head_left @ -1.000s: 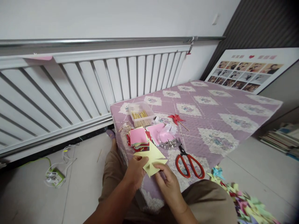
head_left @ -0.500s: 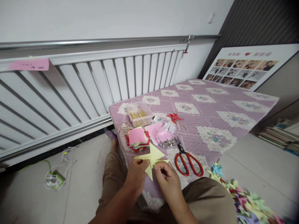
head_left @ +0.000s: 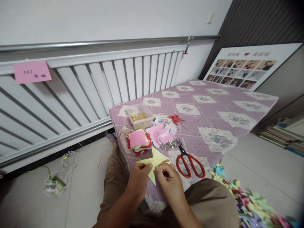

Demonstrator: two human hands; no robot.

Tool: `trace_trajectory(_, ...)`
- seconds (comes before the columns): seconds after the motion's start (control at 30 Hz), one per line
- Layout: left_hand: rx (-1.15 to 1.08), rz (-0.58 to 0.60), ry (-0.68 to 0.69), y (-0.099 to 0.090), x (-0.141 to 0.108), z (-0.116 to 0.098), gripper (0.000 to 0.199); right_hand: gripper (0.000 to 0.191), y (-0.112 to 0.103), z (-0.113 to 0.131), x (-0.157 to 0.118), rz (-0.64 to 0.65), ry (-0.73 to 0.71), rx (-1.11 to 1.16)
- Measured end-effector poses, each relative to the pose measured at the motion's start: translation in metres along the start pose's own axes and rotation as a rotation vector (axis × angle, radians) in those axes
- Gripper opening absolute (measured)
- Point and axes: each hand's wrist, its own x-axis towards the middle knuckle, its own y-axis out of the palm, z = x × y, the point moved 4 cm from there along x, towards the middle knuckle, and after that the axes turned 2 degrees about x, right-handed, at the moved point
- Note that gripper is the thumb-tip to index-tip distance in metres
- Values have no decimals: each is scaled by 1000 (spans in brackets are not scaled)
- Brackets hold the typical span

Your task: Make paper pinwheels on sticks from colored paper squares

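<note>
Between my two hands is a pale yellow paper pinwheel (head_left: 158, 155) with pointed blades, held over the table's near edge. My left hand (head_left: 140, 177) pinches its left side, thumb near the centre. With thumb and fingers, my right hand (head_left: 169, 177) grips the right side close to the centre; whether a pin is there, I cannot tell. Beyond my hands lies a stack of coloured paper squares (head_left: 138, 138), pink on top. Red-handled scissors (head_left: 186, 156) rest to the right, blades pointing away. A clear dish of small metal pins (head_left: 169, 144) sits just past them.
A plastic box of thin sticks (head_left: 140, 115) and a red pinwheel on a stick (head_left: 176, 119) are farther back on the flowered tablecloth (head_left: 213, 122). Many paper pinwheels (head_left: 249, 202) are heaped at lower right. A power strip (head_left: 55, 186) lies on the floor.
The view has shifted slightly, and the pink note on the radiator now hangs lower, showing its writing. Both hands keep their hold on the yellow pinwheel, almost unmoved.
</note>
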Motion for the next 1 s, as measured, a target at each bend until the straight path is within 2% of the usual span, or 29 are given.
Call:
trace_trajectory(0.1, -96, 20, -21, -1, 0, 4, 20, 23, 0, 0, 0, -10, -6, 5)
trace_trajectory(0.5, 10, -96, -11, -7, -2, 4, 24, 25, 4, 2, -3, 13, 16, 31)
trace_trajectory(0.67, 14, -99, -14, -13, 7, -2, 22, 16, -2, 1, -9, 56, 86, 97)
trace_trajectory(0.73, 19, -82, 8, -20, 14, -6, 22, 23, -12, -5, -9, 22, 106, 127)
trace_trajectory(0.83, 87, -28, 19, -31, 23, -15, 16, 23, -28, -16, -4, -41, 81, 120)
trace_trajectory(0.9, 174, 19, -1, -35, 26, -21, 13, 21, -36, -20, 1, -18, 52, 90)
trace_trajectory(1.0, 277, 115, -7, -35, 27, -33, 12, 20, -42, -11, 8, 97, -50, 21)
